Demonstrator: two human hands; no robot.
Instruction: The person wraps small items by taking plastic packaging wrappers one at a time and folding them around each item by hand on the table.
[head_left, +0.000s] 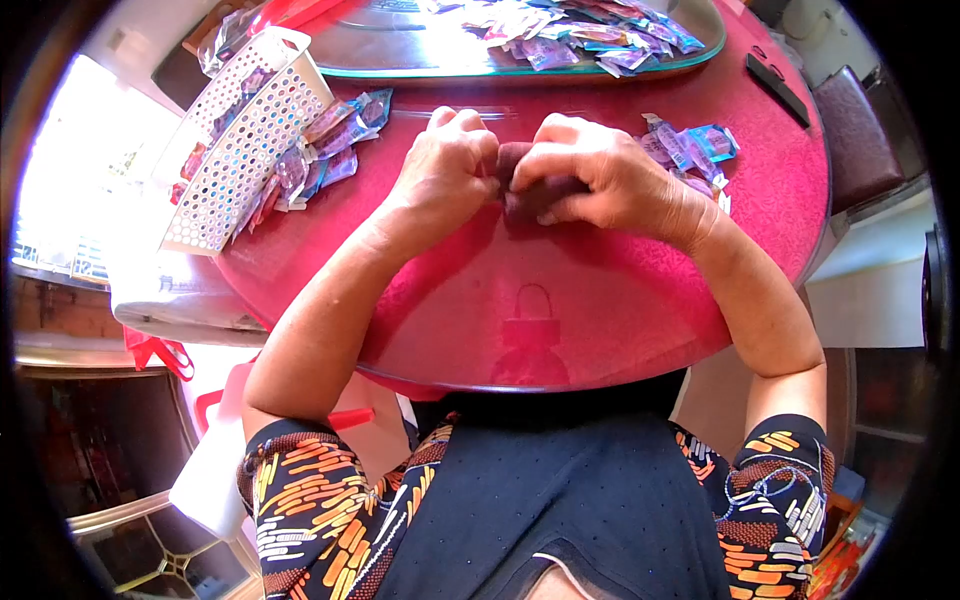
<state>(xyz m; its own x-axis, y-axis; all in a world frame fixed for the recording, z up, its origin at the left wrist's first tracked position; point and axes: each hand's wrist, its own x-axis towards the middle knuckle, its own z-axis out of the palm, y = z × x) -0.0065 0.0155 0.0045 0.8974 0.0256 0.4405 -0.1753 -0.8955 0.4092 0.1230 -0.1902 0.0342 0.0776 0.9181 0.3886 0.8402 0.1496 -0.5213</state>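
Observation:
Over the red tabletop, my left hand (452,165) and my right hand (605,175) come close together on a small dark maroon, soft-looking bundle (525,212). Its exact kind does not show. The right fingers wrap over its top and side, with the thumb below. The left fingers are curled into a fist, their tips pressed at the bundle's left edge; what lies inside that grip is hidden. To the right of my right hand lies a small pile of purple and blue packets (690,150).
A white perforated basket (245,140) leans at the left, with packets (330,150) beside it. A glass turntable (450,65) carries a large packet heap (570,35) at the back. A black remote-like object (777,88) lies near the right edge of the red table (620,320).

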